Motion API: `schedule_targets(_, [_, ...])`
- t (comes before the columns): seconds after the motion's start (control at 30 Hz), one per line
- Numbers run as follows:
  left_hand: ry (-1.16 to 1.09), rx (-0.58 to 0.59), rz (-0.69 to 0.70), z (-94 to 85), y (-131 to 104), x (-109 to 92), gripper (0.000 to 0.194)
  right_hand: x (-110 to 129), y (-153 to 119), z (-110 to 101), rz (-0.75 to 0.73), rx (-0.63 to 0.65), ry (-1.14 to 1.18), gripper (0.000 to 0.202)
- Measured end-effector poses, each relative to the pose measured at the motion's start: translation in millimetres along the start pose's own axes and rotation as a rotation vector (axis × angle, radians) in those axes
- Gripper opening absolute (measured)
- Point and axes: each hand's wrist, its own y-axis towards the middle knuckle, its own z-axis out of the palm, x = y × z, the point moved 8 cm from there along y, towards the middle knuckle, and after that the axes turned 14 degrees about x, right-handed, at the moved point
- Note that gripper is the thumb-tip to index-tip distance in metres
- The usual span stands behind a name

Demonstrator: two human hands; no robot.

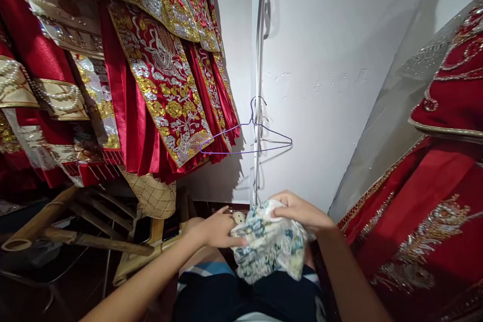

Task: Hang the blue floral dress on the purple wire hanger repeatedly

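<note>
A bunched piece of thin floral cloth (269, 249), white with blue, green and yellowish print, is held above my lap. My right hand (300, 210) grips its upper right part, the thumb pressed over the fabric and the other fingers mostly out of sight behind. At the left edge, my left hand (219, 229) lays its thumb across the cloth, and one finger sticks out upward; the rest are partly hidden. Just beyond, a purple wire hanger (247, 152) hangs bare from an upright white rail (258, 50).
Red embroidered garments (166, 85) with gold and silver sequins hang on the left. More red beaded clothing (422, 201) is close on the right. A bamboo chair frame (94, 239) stands at lower left, near a phone-like dark object (171, 229). Behind the rail is a white wall (320, 60).
</note>
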Motion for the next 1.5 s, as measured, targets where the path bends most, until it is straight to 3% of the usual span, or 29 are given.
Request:
schedule_targets(0.1, [0.299,0.213,-0.130,-21.3,0.9,19.3,0.025,35.8,10.2,-47.2,-0.138,-0.252,-0.280,0.008])
schedule_targets(0.17, [0.427,0.160,-0.222,-54.1,4.9,24.9,0.017,57.0,16.3,-83.7,-0.262,-0.457,-0.402,0.005])
schedule_targets(0.23, [0.533,0.108,-0.254,-82.4,10.6,18.2,0.024,63.9,25.7,-120.2,-0.314,-0.631,-0.422,0.024])
schedule_targets(0.3, [0.643,0.067,-0.261,-103.0,15.9,5.1,0.034,59.1,41.8,-149.3,-0.284,-0.720,-0.421,0.046])
schedule_targets(0.37, [0.727,0.015,-0.280,-118.6,19.0,-5.9,0.040,50.9,60.5,-165.0,-0.249,-0.721,-0.445,0.051])
schedule_targets(0.5, [0.671,-0.058,-0.341,-138.5,18.3,-2.5,0.045,34.9,80.1,-160.1,-0.256,-0.638,-0.490,0.029])
schedule_targets(0.63, [0.475,-0.082,-0.463,-145.8,13.6,20.3,0.040,23.5,65.6,-138.4,-0.266,-0.593,-0.513,0.019])
schedule_targets(0.8, [0.304,-0.373,-0.512,-168.6,21.6,16.0,0.028,30.7,33.2,-123.2,-0.304,-0.598,-0.498,0.013])
schedule_targets(0.93, [0.093,-0.606,-0.346,-198.8,47.9,-3.7,0.014,40.3,22.7,-113.4,-0.273,-0.551,-0.408,0.013])
schedule_targets(1.0, [-0.020,-0.568,-0.206,-204.4,69.1,-16.0,0.011,44.7,21.1,-107.1,-0.271,-0.510,-0.383,0.015])
schedule_targets(1.1, [-0.022,-0.342,-0.046,-194.3,96.6,-38.2,0.013,49.7,15.4,-103.0,-0.274,-0.499,-0.415,0.013])
schedule_targets(1.2, [0.015,-0.251,0.025,-184.1,100.4,-50.5,0.018,55.9,1.3,-108.5,-0.308,-0.554,-0.495,0.020])
schedule_targets(1.3, [-0.021,-0.250,0.038,-182.4,94.4,-49.8,0.024,66.8,-26.1,-130.2,-0.357,-0.799,-0.593,0.070])
schedule_targets(1.37, [-0.066,-0.229,0.036,-183.3,93.0,-46.3,0.025,72.8,-41.8,-149.2,-0.346,-0.960,-0.624,0.091])
schedule_targets(1.43, [-0.127,-0.186,0.012,-183.6,94.6,-40.8,0.027,74.0,-46.8,-169.3,-0.267,-1.000,-0.587,0.090])
schedule_targets(1.5, [-0.161,-0.163,-0.038,-184.9,95.8,-33.9,0.027,70.9,-46.0,-186.5,-0.147,-0.929,-0.486,0.072])
